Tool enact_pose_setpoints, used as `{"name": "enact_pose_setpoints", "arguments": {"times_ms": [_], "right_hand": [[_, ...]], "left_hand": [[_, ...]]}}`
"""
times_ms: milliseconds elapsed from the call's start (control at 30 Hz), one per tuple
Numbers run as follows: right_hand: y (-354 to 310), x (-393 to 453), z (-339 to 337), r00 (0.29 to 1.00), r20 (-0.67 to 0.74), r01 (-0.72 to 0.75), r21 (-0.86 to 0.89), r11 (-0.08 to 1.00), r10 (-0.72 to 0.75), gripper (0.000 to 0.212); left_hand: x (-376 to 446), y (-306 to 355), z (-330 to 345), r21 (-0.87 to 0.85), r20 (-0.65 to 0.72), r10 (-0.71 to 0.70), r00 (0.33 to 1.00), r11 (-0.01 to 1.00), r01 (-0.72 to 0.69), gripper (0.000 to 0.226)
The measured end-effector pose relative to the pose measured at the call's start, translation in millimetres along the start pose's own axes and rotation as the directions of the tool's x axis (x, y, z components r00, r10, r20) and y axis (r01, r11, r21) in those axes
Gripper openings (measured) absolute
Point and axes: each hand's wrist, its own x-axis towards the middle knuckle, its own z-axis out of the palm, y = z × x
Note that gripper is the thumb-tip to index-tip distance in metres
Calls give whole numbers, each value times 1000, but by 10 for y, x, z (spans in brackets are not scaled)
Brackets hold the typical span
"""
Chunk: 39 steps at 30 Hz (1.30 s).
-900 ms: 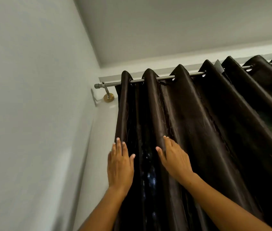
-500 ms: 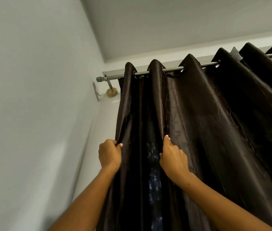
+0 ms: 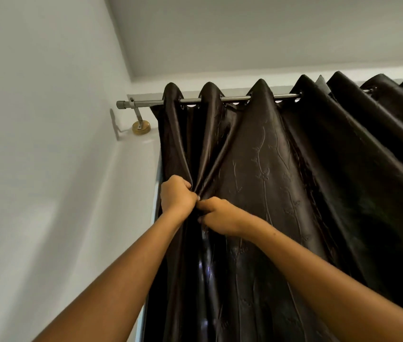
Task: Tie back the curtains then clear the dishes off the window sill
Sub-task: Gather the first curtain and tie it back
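A dark brown, shiny curtain (image 3: 282, 183) with an embossed branch pattern hangs by eyelets from a metal rod (image 3: 235, 98) near the ceiling. My left hand (image 3: 175, 195) is a fist bunching the leftmost folds at the curtain's edge. My right hand (image 3: 219, 215) sits just right of it, touching it, and pinches the neighbouring fold. The fabric pulls into creases that run up from both hands toward the rod. The window, its sill and the dishes are hidden behind the curtain.
A white side wall (image 3: 42, 169) stands close on the left, meeting the window wall in a corner. The rod's end cap (image 3: 121, 104) and its brass bracket (image 3: 141, 127) sit just left of the curtain. The ceiling (image 3: 244, 33) is low above.
My hands went from lying flat and apart on the curtain to gripping its folds. They have come together, gathering the left folds into one bunch.
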Motion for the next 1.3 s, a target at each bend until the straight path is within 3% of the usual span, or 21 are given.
{"name": "enact_pose_setpoints", "arguments": {"times_ms": [67, 100, 167, 267, 333, 400, 500, 567, 600, 667, 700, 833, 967, 1133, 1300], "right_hand": [[108, -68, -145, 967, -252, -70, -202, 977, 17, 28], [177, -81, -206, 904, -426, -204, -342, 917, 43, 29], [282, -127, -324, 787, -591, -469, -384, 796, 178, 58], [381, -99, -400, 725, -548, -553, -103, 827, 417, 87], [468, -68, -432, 675, -618, -579, -105, 809, 403, 85], [536, -46, -474, 610, -686, -661, -165, 732, 397, 86], [596, -19, -518, 568, -631, -696, -25, 717, 529, 93], [602, -24, -537, 574, -661, -663, -29, 748, 484, 76], [594, -11, -543, 592, -676, -629, -47, 776, 439, 56], [489, 8, -540, 653, -670, -525, -64, 848, 354, 21], [431, 48, -519, 690, -649, -472, -67, 879, 321, 17], [70, 341, -406, 857, -481, -246, -68, 967, 184, 26], [-289, 617, -278, 945, -309, -119, -22, 993, 106, 18], [-170, 510, -403, 966, -194, -159, 68, 985, 170, 38], [125, 270, -446, 914, -323, -214, 123, 969, 243, 34]], "left_hand": [[2, -5, 34, 18, 2, 11, 1000, 1000, -12, 19], [-8, -24, 40, 6, 6, 22, 1000, 1000, -22, 21], [-36, -74, 49, -34, 11, 28, 1000, 999, -28, 7], [-59, -148, 10, -86, 3, 60, 998, 995, -60, 19], [-74, -150, -5, -115, 7, 60, 998, 992, -59, 18], [-69, -158, -6, -143, 7, 51, 999, 989, -49, 32], [-55, -184, 20, -168, 1, 44, 999, 985, -43, 37], [-60, -178, 35, -172, 1, 45, 999, 984, -44, 33], [-60, -178, 38, -178, 8, 40, 999, 983, -38, 32], [-45, -182, 39, -200, 36, 29, 999, 980, -21, 39], [-34, -192, 26, -206, 47, 24, 999, 978, -13, 43], [6, -282, -59, -270, 125, 35, 992, 963, 0, 55], [72, -384, -175, -379, 146, 12, 989, 924, 45, 40], [192, -381, -200, -353, 107, -41, 993, 933, 76, 52], [270, -350, -87, -311, 116, -16, 993, 949, 52, 51]]}}
